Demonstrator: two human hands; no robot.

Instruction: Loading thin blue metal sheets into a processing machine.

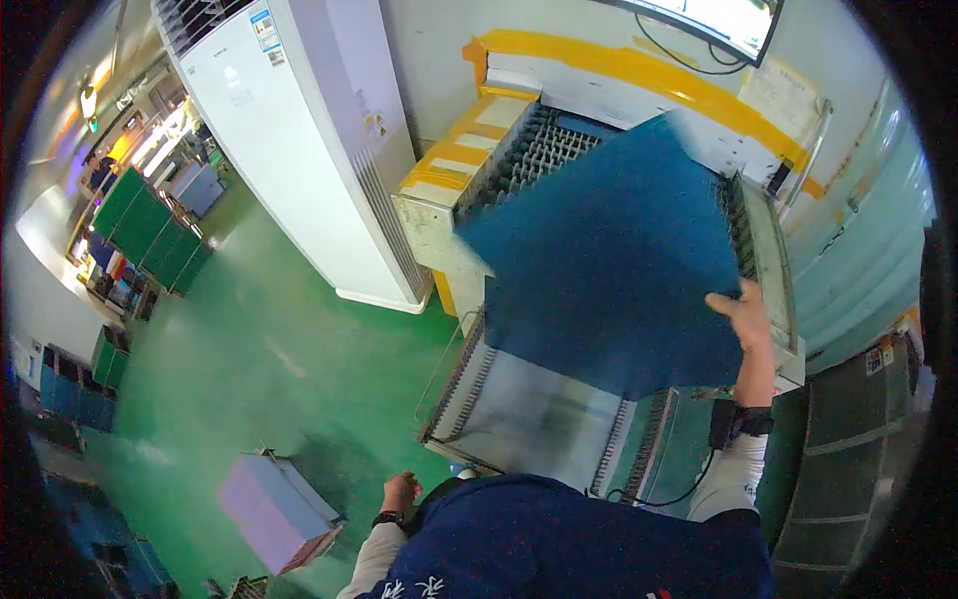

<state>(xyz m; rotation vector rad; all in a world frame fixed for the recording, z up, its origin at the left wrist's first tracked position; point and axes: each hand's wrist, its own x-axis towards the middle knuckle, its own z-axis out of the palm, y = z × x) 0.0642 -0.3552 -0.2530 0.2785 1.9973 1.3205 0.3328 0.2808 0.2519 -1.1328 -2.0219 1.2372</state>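
Note:
A large dark-blue flat panel is tilted over the near end of a roller machine. My right hand grips the panel's right edge, thumb on the near face and the other fingers partly hidden. The panel's outline is blurred, and I cannot tell whether it is one sheet or two overlapping. Beneath its lower edge is a rack with toothed side rails and a pale inner surface. Down at my left side, away from the panel, my left hand has its fingers curled with nothing visible in them.
A tall white air conditioner stands left of the machine. On the green floor sits a rack of pale panels. Grey shelving is at the right, a screen above. Green panels stand far left.

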